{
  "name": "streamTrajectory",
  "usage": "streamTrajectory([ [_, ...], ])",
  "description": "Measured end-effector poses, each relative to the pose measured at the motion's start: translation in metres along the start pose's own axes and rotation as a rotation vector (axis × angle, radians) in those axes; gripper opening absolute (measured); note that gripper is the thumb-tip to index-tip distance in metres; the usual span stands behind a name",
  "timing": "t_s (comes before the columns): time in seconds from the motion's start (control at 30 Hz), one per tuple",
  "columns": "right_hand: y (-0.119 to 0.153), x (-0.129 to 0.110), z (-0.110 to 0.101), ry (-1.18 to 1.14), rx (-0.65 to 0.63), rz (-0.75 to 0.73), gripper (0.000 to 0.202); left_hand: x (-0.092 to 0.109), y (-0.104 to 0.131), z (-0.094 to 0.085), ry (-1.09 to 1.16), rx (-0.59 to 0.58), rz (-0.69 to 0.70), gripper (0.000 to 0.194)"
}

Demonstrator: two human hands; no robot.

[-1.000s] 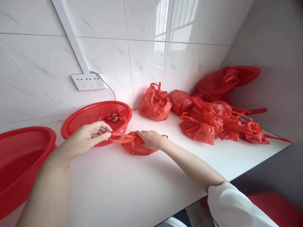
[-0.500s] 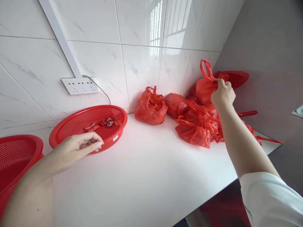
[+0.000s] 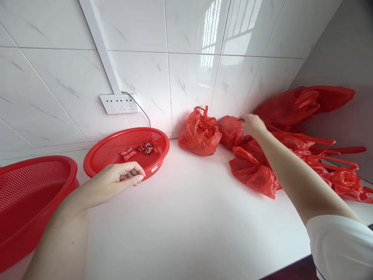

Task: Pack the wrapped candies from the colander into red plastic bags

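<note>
My left hand (image 3: 124,179) hovers in front of the round red basket (image 3: 99,149), its fingers loosely curled with a gap to the thumb and nothing between them. Several small red and dark packets (image 3: 128,154) lie in that basket. At the right, my right hand (image 3: 251,123) is at a red plastic bag (image 3: 231,130) near the wall; its fingertips touch or pinch the bag's edge, partly hidden and blurred. Just left of it stands another full red bag (image 3: 199,134) with its handles up.
A second red basket (image 3: 62,171) stands at the far left. More red bags (image 3: 256,175) are heaped at the right, with a large one (image 3: 303,105) behind them. A socket strip (image 3: 119,104) with a cable is on the tiled wall above the white table (image 3: 186,225).
My right hand has let go of the bag it held up at the right and moved left to the bag by the wall. The view has turned right. My left hand keeps its pose.
</note>
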State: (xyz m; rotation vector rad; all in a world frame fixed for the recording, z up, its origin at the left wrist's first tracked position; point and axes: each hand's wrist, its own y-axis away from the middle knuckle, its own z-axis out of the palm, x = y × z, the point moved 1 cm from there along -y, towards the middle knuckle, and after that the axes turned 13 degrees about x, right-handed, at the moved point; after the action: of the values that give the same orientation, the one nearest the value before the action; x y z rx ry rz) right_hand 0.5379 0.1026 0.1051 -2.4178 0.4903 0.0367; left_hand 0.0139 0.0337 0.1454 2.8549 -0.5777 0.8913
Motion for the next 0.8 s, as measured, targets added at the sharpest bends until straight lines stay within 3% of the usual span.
streamTrajectory([
  [0.07,-0.01,-0.041,0.014,-0.152,-0.024,-0.085,0.037,0.004,0.001,0.0,0.007,-0.004,0.005,0.032],
  [0.17,-0.015,-0.085,0.036,-0.274,-0.036,-0.086,0.041,0.007,0.002,0.001,0.015,-0.004,-0.004,0.031],
  [0.3,-0.009,-0.111,0.062,-0.329,-0.106,0.048,0.057,0.007,0.006,-0.001,0.05,0.026,0.037,0.029],
  [0.43,-0.002,-0.126,0.067,-0.349,-0.099,0.185,0.031,0.006,0.011,-0.004,0.075,0.035,0.048,0.029],
  [0.53,-0.008,-0.133,0.045,-0.374,0.056,0.232,0.032,0.006,0.012,-0.005,0.065,0.024,0.023,0.029],
  [0.63,-0.008,-0.142,0.001,-0.532,0.361,0.248,0.039,0.005,0.01,-0.004,0.093,0.058,0.008,0.029],
  [0.7,0.011,-0.154,-0.032,-0.736,0.526,0.175,0.033,0.006,0.008,0.0,0.161,0.135,0.008,0.03],
  [0.73,0.026,-0.163,-0.047,-0.825,0.514,0.105,0.029,0.006,0.006,0.003,0.22,0.195,0.023,0.031],
  [0.8,0.069,-0.186,-0.074,-0.97,0.357,-0.039,0.023,0.01,0.004,0.01,0.384,0.343,0.078,0.04],
])
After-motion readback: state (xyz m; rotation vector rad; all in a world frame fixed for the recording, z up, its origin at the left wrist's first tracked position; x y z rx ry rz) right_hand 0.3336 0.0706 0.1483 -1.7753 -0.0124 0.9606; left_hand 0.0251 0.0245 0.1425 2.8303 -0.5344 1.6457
